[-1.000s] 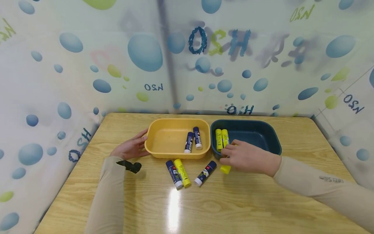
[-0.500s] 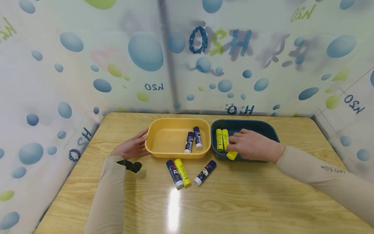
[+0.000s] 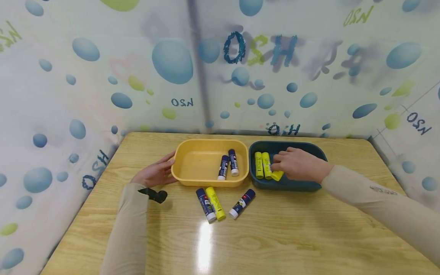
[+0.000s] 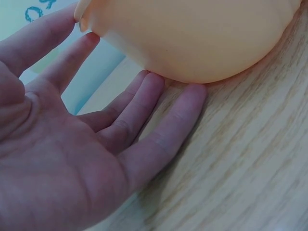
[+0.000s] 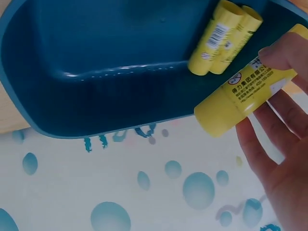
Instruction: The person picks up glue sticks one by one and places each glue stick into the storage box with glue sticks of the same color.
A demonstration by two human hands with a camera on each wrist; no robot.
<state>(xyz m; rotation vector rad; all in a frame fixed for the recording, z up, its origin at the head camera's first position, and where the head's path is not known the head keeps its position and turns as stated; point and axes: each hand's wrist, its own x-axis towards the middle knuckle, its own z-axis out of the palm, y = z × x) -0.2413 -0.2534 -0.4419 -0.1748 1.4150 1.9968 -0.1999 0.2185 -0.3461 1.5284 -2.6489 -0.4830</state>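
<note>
My right hand (image 3: 298,164) pinches a yellow glue stick (image 5: 240,94) between thumb and fingers. It is over the left part of the dark blue bin (image 3: 311,186). Two more yellow glue sticks (image 3: 262,165) lie side by side inside that bin, just left of the held one. At the left end of the orange-yellow bin (image 3: 192,182), my left hand (image 3: 153,173) touches the wall with fingers extended. In the left wrist view, fingertips (image 4: 195,94) meet the bin's (image 4: 192,43) lower edge. Two navy glue sticks (image 3: 228,164) lie in this bin's right side.
On the wooden table (image 3: 275,244), a navy glue stick (image 3: 206,205) and a yellow glue stick (image 3: 215,203) lie together before the orange-yellow bin. Another navy glue stick (image 3: 242,203) lies slanted to their right. A patterned backdrop (image 3: 220,95) rises behind the table.
My right hand has carried the yellow glue stick from the blue bin's front edge up and rightward, over its inside beside the other two. The left hand stays at the orange-yellow bin.
</note>
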